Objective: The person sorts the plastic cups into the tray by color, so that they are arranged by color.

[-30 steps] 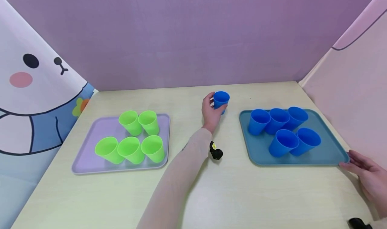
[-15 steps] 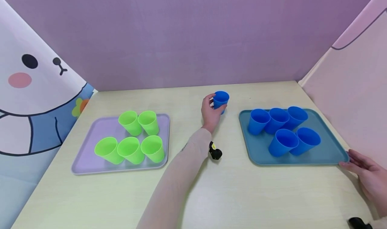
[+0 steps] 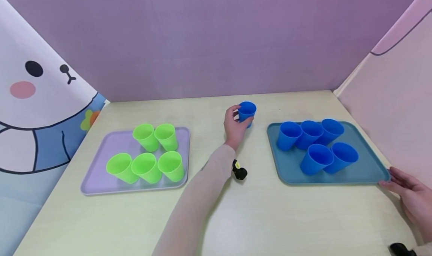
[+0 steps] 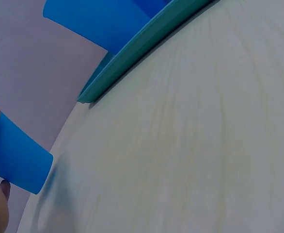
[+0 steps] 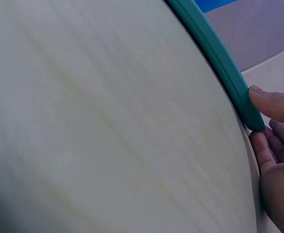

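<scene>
In the head view, my left hand [image 3: 235,130] grips a blue plastic cup [image 3: 245,115] by its side, thumb to the right and fingers to the left. The cup stands mouth up between two trays, near the back of the table. In the left wrist view, the base of that cup [image 4: 21,155] is close over the tabletop. My right hand [image 3: 411,196] pinches the near right corner of a teal tray [image 3: 368,173], thumb on one edge and fingers on the other. Several blue cups [image 3: 315,160] stand on this tray in two rows.
To the left, a lilac tray [image 3: 98,177] bears several green cups [image 3: 145,167], also in two rows. A purple backdrop [image 3: 216,42] rises behind the table [image 3: 263,218]. Side panels flank it, the left one [image 3: 33,113] with a cartoon print.
</scene>
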A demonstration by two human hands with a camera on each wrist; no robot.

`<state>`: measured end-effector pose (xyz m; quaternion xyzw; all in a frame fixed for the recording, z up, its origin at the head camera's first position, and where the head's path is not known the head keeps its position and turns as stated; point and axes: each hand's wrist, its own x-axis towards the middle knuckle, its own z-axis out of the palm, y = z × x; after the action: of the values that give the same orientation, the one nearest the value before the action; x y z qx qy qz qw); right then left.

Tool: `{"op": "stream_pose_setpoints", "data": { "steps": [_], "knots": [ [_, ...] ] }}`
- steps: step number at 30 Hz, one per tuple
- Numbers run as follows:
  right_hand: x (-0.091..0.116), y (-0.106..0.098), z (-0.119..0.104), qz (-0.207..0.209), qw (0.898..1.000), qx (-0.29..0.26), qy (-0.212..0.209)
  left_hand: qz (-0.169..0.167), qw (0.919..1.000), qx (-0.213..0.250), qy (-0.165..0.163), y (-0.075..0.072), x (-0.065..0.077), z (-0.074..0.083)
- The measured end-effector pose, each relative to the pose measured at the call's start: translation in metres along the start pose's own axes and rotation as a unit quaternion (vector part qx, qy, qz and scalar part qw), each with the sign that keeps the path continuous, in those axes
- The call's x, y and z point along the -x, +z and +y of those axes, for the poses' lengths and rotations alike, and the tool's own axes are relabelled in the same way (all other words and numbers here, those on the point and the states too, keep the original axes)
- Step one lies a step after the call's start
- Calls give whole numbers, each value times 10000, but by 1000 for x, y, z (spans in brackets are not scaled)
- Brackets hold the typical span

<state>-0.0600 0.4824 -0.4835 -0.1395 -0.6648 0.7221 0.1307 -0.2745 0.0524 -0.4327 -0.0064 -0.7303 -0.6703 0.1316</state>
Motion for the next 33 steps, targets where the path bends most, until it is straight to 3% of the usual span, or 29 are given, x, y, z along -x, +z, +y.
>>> {"op": "stream_pose_setpoints", "data": {
  "steps": [14,21,28,33],
  "knots": [
    [0,3,-3,-25,9990,-438,-28,-183,9996,164,-131,-8,18,7],
    [-5,0,-2,205,9997,-37,154,-440,9988,229,58,-10,30,12],
    [-5,2,-1,298,9994,74,144,-864,9949,174,486,-10,44,15],
    [-5,6,-4,336,9994,7,84,-1163,9914,211,555,-11,54,17]
  ]
}}
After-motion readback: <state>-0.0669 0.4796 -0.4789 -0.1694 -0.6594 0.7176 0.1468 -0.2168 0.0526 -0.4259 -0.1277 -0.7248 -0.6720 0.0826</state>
